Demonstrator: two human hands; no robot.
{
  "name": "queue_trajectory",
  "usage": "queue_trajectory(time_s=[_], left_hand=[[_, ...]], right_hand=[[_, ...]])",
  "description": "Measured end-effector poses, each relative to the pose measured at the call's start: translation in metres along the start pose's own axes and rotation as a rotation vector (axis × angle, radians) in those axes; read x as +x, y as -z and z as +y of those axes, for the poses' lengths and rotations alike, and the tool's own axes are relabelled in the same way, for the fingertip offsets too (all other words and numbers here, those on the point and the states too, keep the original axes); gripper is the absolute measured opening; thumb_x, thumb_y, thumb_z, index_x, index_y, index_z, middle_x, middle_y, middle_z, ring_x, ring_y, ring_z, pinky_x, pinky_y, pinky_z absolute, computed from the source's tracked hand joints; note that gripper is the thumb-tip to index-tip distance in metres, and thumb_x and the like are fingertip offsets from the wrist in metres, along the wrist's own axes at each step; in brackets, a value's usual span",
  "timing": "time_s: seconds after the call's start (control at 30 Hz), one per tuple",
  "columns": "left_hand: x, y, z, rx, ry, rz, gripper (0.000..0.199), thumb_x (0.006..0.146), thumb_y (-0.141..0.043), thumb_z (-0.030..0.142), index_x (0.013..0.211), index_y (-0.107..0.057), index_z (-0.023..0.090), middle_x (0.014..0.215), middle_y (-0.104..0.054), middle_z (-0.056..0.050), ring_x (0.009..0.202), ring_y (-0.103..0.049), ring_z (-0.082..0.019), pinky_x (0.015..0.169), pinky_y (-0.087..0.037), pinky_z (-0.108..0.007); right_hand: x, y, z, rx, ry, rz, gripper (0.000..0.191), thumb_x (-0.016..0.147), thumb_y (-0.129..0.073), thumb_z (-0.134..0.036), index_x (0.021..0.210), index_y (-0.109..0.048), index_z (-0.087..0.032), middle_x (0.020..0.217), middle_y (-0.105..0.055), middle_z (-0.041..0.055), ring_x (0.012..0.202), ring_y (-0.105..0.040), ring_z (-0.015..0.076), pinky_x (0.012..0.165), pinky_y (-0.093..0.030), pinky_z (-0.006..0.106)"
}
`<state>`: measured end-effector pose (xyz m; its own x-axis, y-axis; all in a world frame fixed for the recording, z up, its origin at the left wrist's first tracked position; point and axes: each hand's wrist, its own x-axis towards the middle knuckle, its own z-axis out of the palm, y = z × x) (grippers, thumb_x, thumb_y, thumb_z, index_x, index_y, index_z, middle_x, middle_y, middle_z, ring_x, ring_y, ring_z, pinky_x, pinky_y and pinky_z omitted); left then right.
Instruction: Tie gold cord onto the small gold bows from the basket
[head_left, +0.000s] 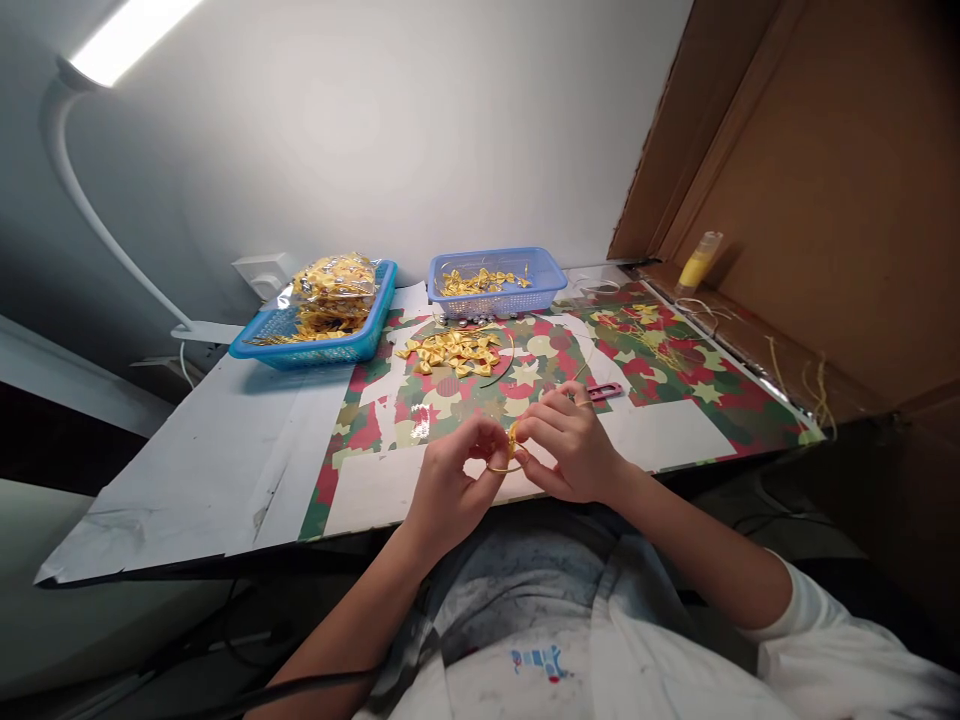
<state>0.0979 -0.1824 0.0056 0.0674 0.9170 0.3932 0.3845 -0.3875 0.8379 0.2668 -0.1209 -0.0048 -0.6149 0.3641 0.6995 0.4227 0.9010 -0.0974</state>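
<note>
Near the table's front edge, my left hand [456, 482] and my right hand [568, 446] meet with fingertips pinched together. Between them is a small yellow ribbon bow [513, 436], partly hidden by the fingers. A thin gold cord [507, 469] curves below the bow from the left fingertips. Just beyond my right hand lies a pink tool [604, 391], perhaps a small cutter, partly covered by the fingers. Farther back is a loose pile of yellow bows [450, 350], with a dark curved cord [511, 362] at its right side.
A blue basket [315, 352] at back left holds bagged gold pieces. Another blue basket [499, 300] holds more bows, with silvery beads in front. Yellow cords [649, 340] lie at right. A yellow-filled bottle [697, 265] stands by the cardboard wall [825, 200]. A lamp [97, 205] rises at left.
</note>
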Motion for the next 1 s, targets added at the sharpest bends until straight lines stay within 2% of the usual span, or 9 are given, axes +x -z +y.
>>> queue_trajectory(time_s=[0.3,0.6,0.87,1.0], left_hand=[[-0.001,0.001,-0.002,-0.019,-0.007,-0.015,0.006,0.081,-0.057,0.015,0.082,-0.053,0.019,0.071,-0.056,0.001,0.064,-0.052,-0.011,0.065,-0.049,-0.023],[-0.001,-0.005,-0.005,-0.066,0.019,0.021,0.009,0.085,-0.057,0.022,0.083,-0.048,0.020,0.072,-0.053,0.003,0.062,-0.051,-0.009,0.062,-0.047,-0.022],[-0.003,-0.004,-0.009,-0.232,0.096,0.015,0.016,0.084,-0.061,0.027,0.081,-0.047,0.020,0.070,-0.050,0.002,0.064,-0.049,-0.010,0.062,-0.043,-0.022],[-0.003,-0.003,-0.010,-0.307,0.130,-0.008,0.021,0.082,-0.064,0.031,0.080,-0.047,0.019,0.070,-0.050,0.001,0.065,-0.050,-0.011,0.061,-0.043,-0.023]], right_hand=[[0.007,0.002,-0.001,0.004,0.013,-0.021,0.010,0.081,-0.046,-0.017,0.075,-0.052,-0.018,0.068,-0.060,0.0010,0.066,-0.044,0.0158,0.074,-0.027,0.035],[0.005,-0.008,-0.004,-0.019,0.017,0.093,0.017,0.081,-0.049,-0.019,0.064,-0.047,-0.020,0.063,-0.059,0.0000,0.061,-0.043,0.0139,0.072,-0.027,0.034],[0.008,0.001,-0.007,0.244,-0.081,0.095,0.013,0.072,-0.046,-0.012,0.063,-0.041,-0.020,0.056,-0.050,-0.0039,0.055,-0.040,0.0111,0.067,-0.026,0.031],[0.008,0.004,-0.007,0.367,-0.131,0.056,0.012,0.070,-0.044,-0.012,0.063,-0.040,-0.020,0.056,-0.048,-0.0044,0.054,-0.040,0.0108,0.066,-0.026,0.031]])
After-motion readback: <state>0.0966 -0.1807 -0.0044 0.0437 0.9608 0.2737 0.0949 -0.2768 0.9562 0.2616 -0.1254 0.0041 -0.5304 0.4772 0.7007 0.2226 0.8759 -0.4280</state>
